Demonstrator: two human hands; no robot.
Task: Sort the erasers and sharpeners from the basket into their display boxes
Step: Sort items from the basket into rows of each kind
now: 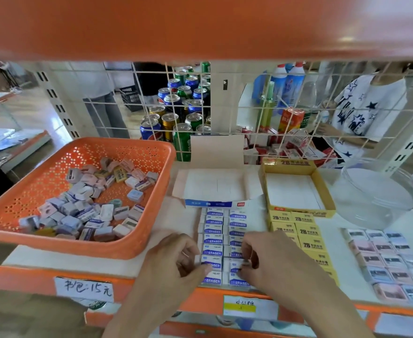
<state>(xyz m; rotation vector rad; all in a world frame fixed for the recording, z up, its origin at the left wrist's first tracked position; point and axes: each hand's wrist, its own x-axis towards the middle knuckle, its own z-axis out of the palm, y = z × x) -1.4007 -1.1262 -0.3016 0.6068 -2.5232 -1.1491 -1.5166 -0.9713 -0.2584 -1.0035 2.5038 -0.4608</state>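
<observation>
Left hand (176, 261) and right hand (271, 262) are each pinching near-end blue erasers (212, 264) (basket (137, 250) sitting left).

ERASER, in white capitals on a blue band, stands on each of the blue erasers (212, 252), which lie in two columns running back from the front edge of the shelf (344, 272). Behind them, the blue box (215, 204) carries a small red logo too small to read. "2B" in dark print stands on the yellow erasers (307, 231) just to their right and on the back rim of the yellow box (288, 162); the characters beside it are blurred. On the shelf's front edge, at the left, a white tag (84, 289) reads 书包:15元 in handwriting. A yellow label (242, 306) further right is unreadable.
</observation>
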